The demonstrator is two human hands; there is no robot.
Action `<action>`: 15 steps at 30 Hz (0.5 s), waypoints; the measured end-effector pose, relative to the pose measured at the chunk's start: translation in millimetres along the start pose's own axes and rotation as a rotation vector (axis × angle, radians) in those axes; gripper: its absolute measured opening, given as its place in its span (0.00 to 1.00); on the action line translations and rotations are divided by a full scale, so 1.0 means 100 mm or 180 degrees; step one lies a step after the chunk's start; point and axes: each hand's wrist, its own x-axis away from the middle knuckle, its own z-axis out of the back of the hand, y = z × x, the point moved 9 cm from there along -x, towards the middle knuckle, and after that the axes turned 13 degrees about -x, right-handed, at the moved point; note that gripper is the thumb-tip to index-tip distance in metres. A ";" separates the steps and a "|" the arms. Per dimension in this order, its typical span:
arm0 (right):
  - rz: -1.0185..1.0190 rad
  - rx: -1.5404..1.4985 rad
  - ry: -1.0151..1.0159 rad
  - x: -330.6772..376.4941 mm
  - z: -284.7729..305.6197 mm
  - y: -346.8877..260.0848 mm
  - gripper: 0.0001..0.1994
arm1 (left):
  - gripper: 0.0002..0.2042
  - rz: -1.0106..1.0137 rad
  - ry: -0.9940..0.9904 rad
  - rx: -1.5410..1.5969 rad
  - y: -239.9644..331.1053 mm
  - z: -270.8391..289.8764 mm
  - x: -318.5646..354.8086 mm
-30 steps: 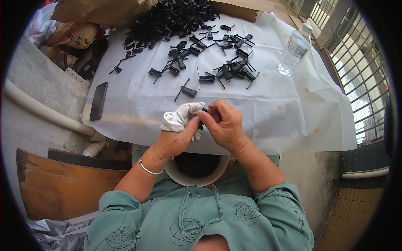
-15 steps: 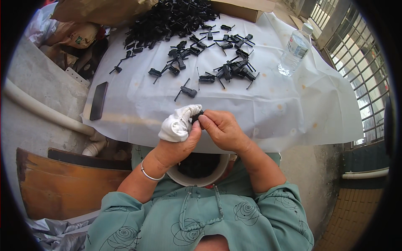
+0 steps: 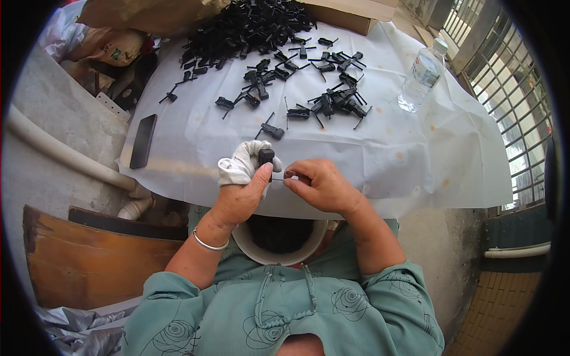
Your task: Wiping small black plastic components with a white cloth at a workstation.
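Observation:
My left hand [image 3: 242, 181], its fingers covered by a white cloth glove with the thumb bare, grips a small black plastic part [image 3: 266, 156] upright. A thin dark pin or wire [image 3: 277, 180] runs from beside that part to my right hand [image 3: 320, 185], which is bare and pinches its end. Just beyond my hands lies a similar black part [image 3: 272, 131] with a thin arm. Farther back are several more loose black parts [image 3: 332, 102] and a large heap of them [image 3: 249, 29]. Below my hands, between my knees, a pale bucket [image 3: 279, 259] holds dark contents too dim to make out.
A white plastic sheet [image 3: 196, 127] covers the table. On it stand a clear water bottle [image 3: 420, 80] at right and a cardboard box [image 3: 341, 21] at the back. A dark phone [image 3: 143, 141] lies at the left edge. A pale pipe [image 3: 71, 155] runs along the left wall.
My hands, close together before, have moved apart. My left hand has turned so the black part stands upright in view, and the thin pin now shows between my hands.

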 end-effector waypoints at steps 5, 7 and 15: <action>0.0065 0.0098 0.0242 0.00 0.11 -0.14 0.05 | 0.17 0.0286 -0.0088 0.0132 0.03 -0.01 0.02; 0.0418 0.0005 0.0288 0.01 0.11 -0.12 0.05 | 0.17 0.0253 -0.0126 0.0353 0.08 -0.02 0.02; 0.0270 -0.0904 0.0399 0.03 0.06 -0.11 0.06 | 0.19 -0.0124 -0.0575 -0.1125 0.25 -0.21 0.09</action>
